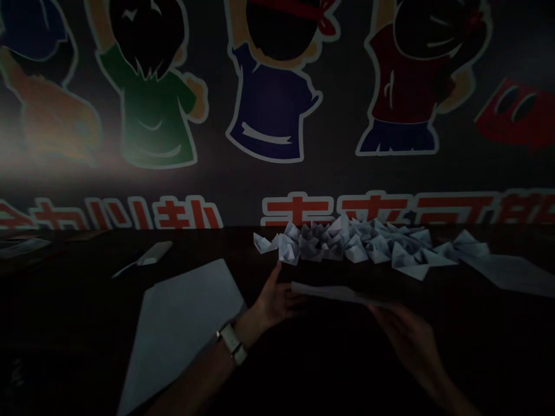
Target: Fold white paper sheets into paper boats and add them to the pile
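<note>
A thin sheet of white paper (329, 292) is seen nearly edge-on above the dark table. My right hand (410, 329) grips its right end, the thumb and fingers closed along the edge. At the other end is my left hand (275, 300), thumb raised and spread, fingers stretched toward the paper; whether they touch it is too dark to tell. A pale wristwatch (232, 343) is on my left wrist. Just beyond my hands lies a heap of folded paper shapes (338, 240), like small boats.
A stack of white paper (186, 329) lies left of my left arm. Behind it is a white knife-like tool (151, 254) with a thin tip. Another flat sheet (515, 274) lies at the right. A wall with cartoon figures (273, 110) rises behind the dark table.
</note>
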Demonstrator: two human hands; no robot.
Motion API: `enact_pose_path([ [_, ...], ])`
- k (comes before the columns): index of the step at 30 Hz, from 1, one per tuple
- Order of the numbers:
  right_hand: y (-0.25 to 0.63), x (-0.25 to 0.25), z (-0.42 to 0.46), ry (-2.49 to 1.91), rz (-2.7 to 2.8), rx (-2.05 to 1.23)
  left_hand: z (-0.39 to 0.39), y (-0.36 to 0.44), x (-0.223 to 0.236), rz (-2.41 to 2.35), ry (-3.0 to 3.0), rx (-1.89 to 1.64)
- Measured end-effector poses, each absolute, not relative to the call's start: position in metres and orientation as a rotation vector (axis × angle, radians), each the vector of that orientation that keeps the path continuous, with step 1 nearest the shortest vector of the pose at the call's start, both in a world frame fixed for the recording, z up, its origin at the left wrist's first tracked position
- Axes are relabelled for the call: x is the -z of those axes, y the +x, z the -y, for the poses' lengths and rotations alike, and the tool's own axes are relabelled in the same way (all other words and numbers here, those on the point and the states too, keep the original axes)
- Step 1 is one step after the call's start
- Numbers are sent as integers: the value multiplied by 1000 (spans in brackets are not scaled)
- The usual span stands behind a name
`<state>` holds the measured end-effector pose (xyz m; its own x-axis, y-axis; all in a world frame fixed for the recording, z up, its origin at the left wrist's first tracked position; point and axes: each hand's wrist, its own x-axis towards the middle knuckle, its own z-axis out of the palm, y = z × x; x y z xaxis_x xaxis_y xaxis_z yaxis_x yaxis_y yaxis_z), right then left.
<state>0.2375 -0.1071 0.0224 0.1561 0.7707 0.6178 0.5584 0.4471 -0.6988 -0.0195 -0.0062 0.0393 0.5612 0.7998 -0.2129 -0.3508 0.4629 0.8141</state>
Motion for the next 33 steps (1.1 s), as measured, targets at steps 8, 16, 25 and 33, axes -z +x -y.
enact_pose_path([
  [8,227,-40,98,-918,1911,-482,-9,-9,-39,-439,882,-967],
  [16,220,-33,68,-1102,1791,-485,-9,-10,-26,-385,913,-1028],
  [25,200,-18,17,-1206,1301,-549,-9,-8,-31,-419,830,-1141],
  [33,199,-4,26,-1286,1280,-422,10,3,-25,-515,837,-1200],
])
